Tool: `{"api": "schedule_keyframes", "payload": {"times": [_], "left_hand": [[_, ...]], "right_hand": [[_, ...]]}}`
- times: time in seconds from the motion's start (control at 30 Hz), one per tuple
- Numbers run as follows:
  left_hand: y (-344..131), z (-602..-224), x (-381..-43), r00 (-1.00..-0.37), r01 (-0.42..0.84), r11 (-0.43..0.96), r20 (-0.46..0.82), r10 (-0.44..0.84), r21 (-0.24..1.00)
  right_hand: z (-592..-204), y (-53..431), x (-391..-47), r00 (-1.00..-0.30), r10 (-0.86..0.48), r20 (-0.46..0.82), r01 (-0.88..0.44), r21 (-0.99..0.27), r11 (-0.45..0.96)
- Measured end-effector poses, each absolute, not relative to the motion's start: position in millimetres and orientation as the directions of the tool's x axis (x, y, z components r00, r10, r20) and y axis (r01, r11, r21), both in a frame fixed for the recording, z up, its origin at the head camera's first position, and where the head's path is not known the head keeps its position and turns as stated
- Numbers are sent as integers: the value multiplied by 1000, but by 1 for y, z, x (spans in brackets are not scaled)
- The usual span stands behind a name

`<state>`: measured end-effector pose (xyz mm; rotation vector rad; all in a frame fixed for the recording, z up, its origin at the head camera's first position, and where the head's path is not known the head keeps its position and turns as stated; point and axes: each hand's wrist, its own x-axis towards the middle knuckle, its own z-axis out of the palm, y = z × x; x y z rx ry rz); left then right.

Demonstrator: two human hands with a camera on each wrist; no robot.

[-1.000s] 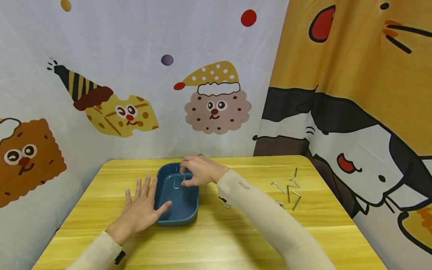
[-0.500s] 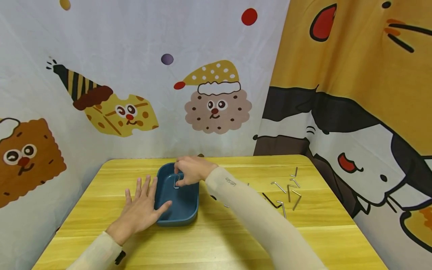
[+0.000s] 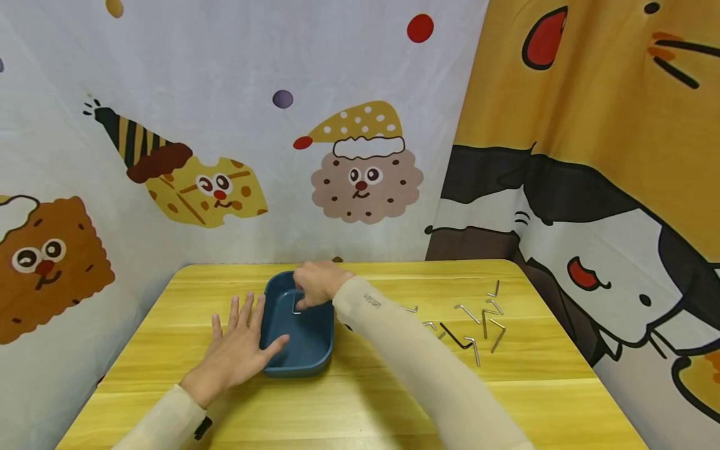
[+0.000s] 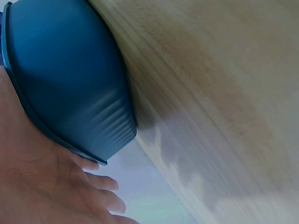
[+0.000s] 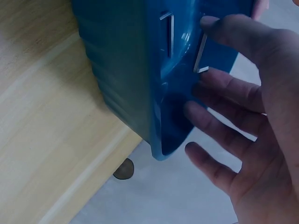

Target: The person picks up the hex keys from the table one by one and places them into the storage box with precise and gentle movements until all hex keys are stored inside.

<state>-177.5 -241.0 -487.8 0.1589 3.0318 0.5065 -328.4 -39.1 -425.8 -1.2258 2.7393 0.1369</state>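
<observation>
A wood-grained tabletop (image 3: 337,412) lies under both hands, a cartoon-printed curtain (image 3: 349,69) beyond them, loose hex keys (image 3: 476,352) well right of the right hand (image 3: 320,282). The left hand (image 3: 236,350), fingers spread, touches the blue tray (image 3: 298,353) at its right. The right hand, over the tray's far end, pinches a silver key (image 5: 200,53) between thumb and forefinger; another key (image 5: 171,36) rests near its thumb.

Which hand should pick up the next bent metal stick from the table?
Probably the right hand: the metal sticks on the table lie right of the tray. The left hand is at the tray's left rim, farther away.
</observation>
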Motion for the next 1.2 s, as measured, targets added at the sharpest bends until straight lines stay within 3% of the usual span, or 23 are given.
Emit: {"api": "schedule_keyframes", "payload": {"times": [0.2, 0.53, 0.87, 1.2], "left_hand": [[-241, -487, -178, -993, 90, 942, -48, 111, 322], [-241, -488, -178, -992, 96, 943, -53, 118, 318], [-241, -485, -177, -992, 93, 941, -51, 116, 325], [-239, -485, -177, -993, 96, 942, -41, 115, 320]], "right_hand": [[-428, -41, -330, -683, -711, -170, -727, 64, 683], [-428, -27, -331, -673, -725, -149, -727, -46, 685], [-424, -7, -322, -659, -748, -77, -741, -105, 663], [-430, 25, -308, -618, -784, 61, -786, -56, 616]]}}
